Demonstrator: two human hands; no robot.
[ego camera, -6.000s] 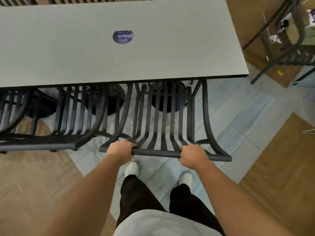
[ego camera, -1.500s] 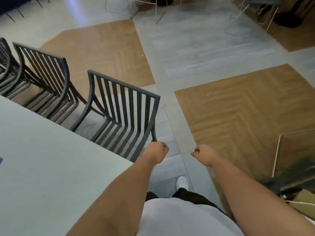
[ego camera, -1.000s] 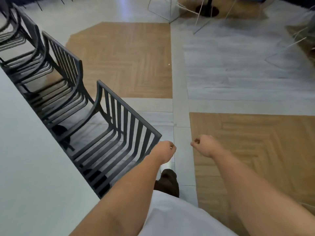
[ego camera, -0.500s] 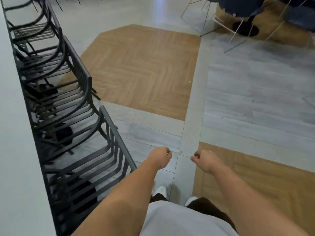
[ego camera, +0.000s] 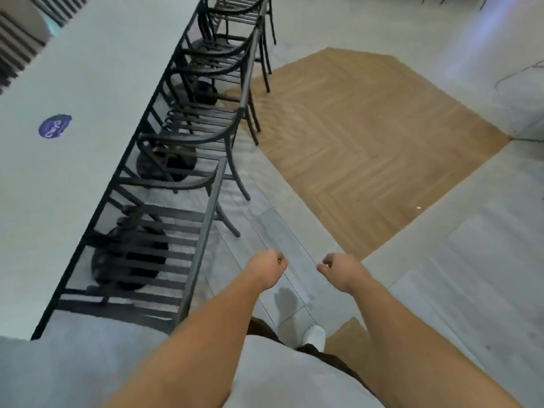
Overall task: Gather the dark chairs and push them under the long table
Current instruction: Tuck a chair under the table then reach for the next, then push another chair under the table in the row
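**Q:** What occupied the foreground?

**A:** Both forearms reached forward over the grey tiled floor (ego camera: 294,231). The left hand (ego camera: 266,267) and the right hand (ego camera: 338,272) were each curled into a loose fist, gripping nothing and touching no chair.

**Q:** Where were the dark chairs?

**A:** The nearest chair (ego camera: 164,248) stood just beside the left forearm, its seat tucked beneath the edge of the long table (ego camera: 73,92) and only its slatted back outside. A second chair (ego camera: 194,136) followed in the same way, and further chairs (ego camera: 238,25) continued the row to the far end, all apparently pushed in.

**Q:** How complete did the task appear?

**A:** This side of the table seemed finished. A purple sticker (ego camera: 54,126) lay on the tabletop; slatted shapes at the far upper left suggested chairs on the opposite side, but whether those were tucked in could not be told. No loose dark chair was visible on the open wood-patterned floor (ego camera: 368,136).
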